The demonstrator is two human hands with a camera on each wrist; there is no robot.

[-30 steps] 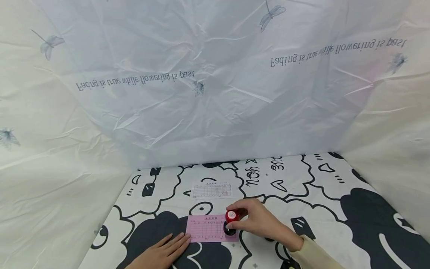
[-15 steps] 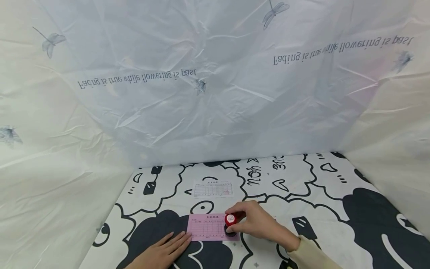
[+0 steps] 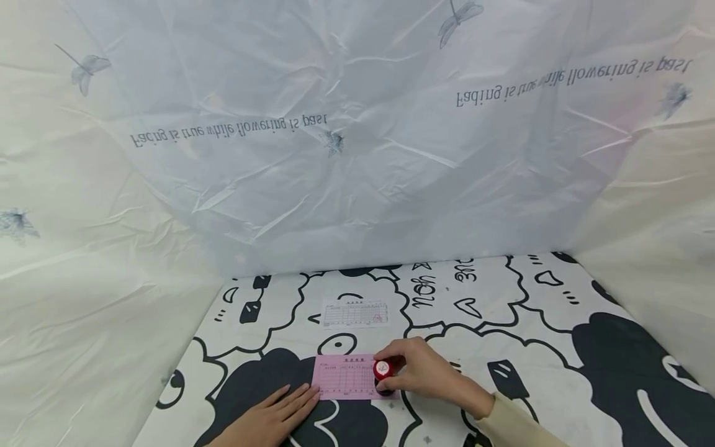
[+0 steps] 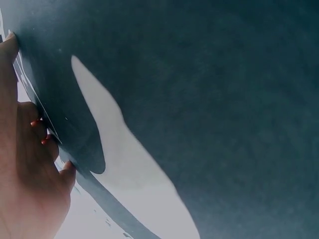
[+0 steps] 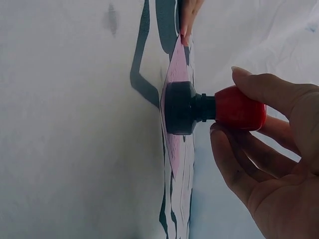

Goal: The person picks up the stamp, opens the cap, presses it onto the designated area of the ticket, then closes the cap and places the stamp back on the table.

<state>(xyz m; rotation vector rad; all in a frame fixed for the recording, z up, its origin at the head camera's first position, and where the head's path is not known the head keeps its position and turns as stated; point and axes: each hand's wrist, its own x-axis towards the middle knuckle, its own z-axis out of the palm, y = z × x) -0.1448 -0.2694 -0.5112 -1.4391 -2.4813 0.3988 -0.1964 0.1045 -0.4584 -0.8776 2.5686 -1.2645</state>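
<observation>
A pink printed form (image 3: 342,379) lies flat on the patterned cloth. My right hand (image 3: 427,372) holds a stamp (image 3: 382,370) by its red knob, thumb on one side and fingers on the other. In the right wrist view the black base of the stamp (image 5: 180,108) stands upright against the pink form (image 5: 175,74), near its right end. My left hand (image 3: 274,417) rests with straight fingers on the cloth, fingertips at the form's lower left corner. The stamp's underside is hidden.
Behind the pink form lies a white printed form (image 3: 354,315) with a faint red mark at its right. The black-and-white cloth (image 3: 469,347) covers the surface. Pale plastic sheeting (image 3: 346,205) with printed lettering rises at the back and both sides.
The head view has shifted slightly. My right hand stays on the stamp at the pink form's right end, with the red knob tilting a little. The left hand keeps its place.
</observation>
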